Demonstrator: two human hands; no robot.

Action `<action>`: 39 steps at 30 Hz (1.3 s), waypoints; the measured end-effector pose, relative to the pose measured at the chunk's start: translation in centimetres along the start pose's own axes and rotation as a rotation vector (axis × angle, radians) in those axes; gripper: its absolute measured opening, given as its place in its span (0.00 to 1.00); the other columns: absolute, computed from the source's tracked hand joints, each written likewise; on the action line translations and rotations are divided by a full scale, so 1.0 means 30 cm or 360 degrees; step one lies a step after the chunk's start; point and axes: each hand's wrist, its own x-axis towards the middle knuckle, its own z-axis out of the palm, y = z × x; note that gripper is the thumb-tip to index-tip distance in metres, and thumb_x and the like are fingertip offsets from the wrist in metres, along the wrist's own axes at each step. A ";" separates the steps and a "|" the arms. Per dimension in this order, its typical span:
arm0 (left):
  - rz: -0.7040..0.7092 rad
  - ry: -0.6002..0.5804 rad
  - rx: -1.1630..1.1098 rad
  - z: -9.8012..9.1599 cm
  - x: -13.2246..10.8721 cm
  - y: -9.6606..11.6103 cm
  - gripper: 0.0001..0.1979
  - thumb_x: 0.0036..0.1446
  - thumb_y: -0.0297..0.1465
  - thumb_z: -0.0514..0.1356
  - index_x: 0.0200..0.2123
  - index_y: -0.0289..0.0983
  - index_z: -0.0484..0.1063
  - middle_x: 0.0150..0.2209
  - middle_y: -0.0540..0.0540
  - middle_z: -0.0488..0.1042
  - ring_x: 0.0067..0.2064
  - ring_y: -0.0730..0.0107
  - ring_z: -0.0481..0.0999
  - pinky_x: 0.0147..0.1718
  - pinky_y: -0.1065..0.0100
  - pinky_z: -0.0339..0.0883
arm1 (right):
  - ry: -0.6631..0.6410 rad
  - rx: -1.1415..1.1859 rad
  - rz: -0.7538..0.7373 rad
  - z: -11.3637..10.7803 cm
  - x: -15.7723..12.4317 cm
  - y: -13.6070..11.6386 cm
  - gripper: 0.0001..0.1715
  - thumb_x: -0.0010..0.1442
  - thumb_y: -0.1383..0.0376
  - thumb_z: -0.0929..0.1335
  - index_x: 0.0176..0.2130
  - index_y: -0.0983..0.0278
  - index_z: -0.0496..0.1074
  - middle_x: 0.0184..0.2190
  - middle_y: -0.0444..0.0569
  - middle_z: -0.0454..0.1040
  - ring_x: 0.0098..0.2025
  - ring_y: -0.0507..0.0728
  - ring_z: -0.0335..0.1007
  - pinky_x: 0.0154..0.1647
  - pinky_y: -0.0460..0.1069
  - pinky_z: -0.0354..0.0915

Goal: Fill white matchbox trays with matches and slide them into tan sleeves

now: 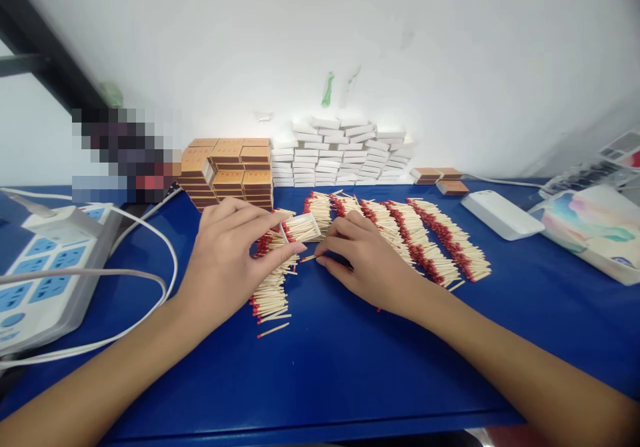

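Note:
My left hand (225, 254) rests over a row of red-tipped matches (270, 287), its thumb and fingers around a small white matchbox tray (301, 228) partly filled with matches. Just to the right of the tray, my right hand (363, 257) has its fingertips pinched on a few matches (310, 258) on the blue table (330, 360). More matches (430, 240) lie in several long rows behind and to the right of my right hand.
Stacks of orange matchbox sleeves (230, 170) and white inner trays (340, 150) stand against the wall. A power strip (45, 267) with white cables lies at the left. A white device (500, 214) and a colourful pouch (595, 227) sit at the right.

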 end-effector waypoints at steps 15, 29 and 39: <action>0.0005 -0.0014 -0.0010 -0.003 -0.001 0.001 0.19 0.65 0.45 0.69 0.53 0.40 0.81 0.43 0.44 0.84 0.46 0.52 0.78 0.47 0.52 0.67 | -0.0046 -0.0045 -0.0023 -0.008 -0.004 -0.010 0.10 0.74 0.68 0.68 0.46 0.62 0.81 0.42 0.54 0.74 0.48 0.63 0.64 0.52 0.59 0.64; 0.0110 -0.0029 0.0028 0.013 -0.004 -0.018 0.21 0.62 0.43 0.72 0.51 0.36 0.81 0.40 0.44 0.83 0.44 0.54 0.78 0.44 0.55 0.65 | -0.0014 -0.0500 -0.0081 -0.057 -0.015 0.006 0.11 0.76 0.68 0.66 0.39 0.66 0.74 0.40 0.55 0.74 0.44 0.63 0.62 0.48 0.57 0.61; 0.0188 -0.0142 -0.0170 0.028 -0.017 0.033 0.19 0.63 0.43 0.71 0.49 0.37 0.80 0.44 0.45 0.85 0.46 0.57 0.78 0.48 0.55 0.66 | 0.0196 -0.0657 -0.0153 -0.074 -0.010 -0.051 0.12 0.77 0.69 0.63 0.42 0.67 0.75 0.41 0.57 0.75 0.44 0.63 0.61 0.48 0.58 0.62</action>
